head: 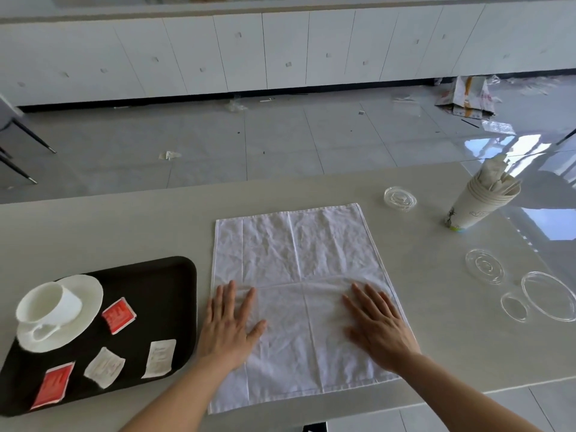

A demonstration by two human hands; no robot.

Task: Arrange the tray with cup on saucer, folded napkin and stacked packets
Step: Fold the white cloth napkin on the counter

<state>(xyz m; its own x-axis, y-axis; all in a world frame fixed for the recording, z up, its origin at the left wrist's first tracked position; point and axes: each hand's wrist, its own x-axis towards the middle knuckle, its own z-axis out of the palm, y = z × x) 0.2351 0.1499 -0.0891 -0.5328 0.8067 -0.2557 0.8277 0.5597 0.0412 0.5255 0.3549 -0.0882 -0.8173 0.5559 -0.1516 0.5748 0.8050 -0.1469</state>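
A white cloth napkin [296, 260] lies spread flat on the table, creased, its near part doubled over. My left hand [230, 325] presses flat on its left edge and my right hand [377, 325] on its right side, fingers apart, holding nothing. To the left is a black tray [162, 288]. On it a white cup [46, 307] lies tipped on a white saucer [84, 288]. Two red packets [118, 314] [53, 385] and two white packets [104, 366] [159, 358] lie scattered on the tray.
A stack of paper cups [477, 204] holding sachets stands at the back right. Clear glass dishes [400, 198] [484, 265] [548, 294] and a small glass cup [514, 307] sit along the right side. The table's front edge runs just under my forearms.
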